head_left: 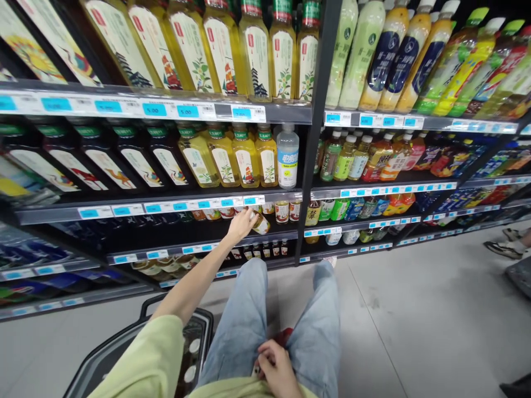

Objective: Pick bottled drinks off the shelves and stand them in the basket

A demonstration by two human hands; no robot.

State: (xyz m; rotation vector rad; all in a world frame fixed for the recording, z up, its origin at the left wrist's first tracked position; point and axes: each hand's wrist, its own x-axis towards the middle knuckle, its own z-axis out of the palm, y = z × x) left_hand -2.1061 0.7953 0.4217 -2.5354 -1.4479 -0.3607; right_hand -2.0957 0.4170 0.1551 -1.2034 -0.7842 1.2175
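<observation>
My left hand (243, 223) reaches to a low shelf, its fingers closed on a small bottle (261, 224) that leans to one side with its label turned up. Small bottles with white labels (282, 212) stand right of it on the same shelf. My right hand (276, 362) rests near my lap between my thighs, fingers curled; what it holds, if anything, I cannot make out.
A shopping basket (136, 331) with bottles inside stands on the floor at my left. Shelf edges with price tags (207, 203) run above and below the reaching hand. A person's shoe (503, 250) shows at far right.
</observation>
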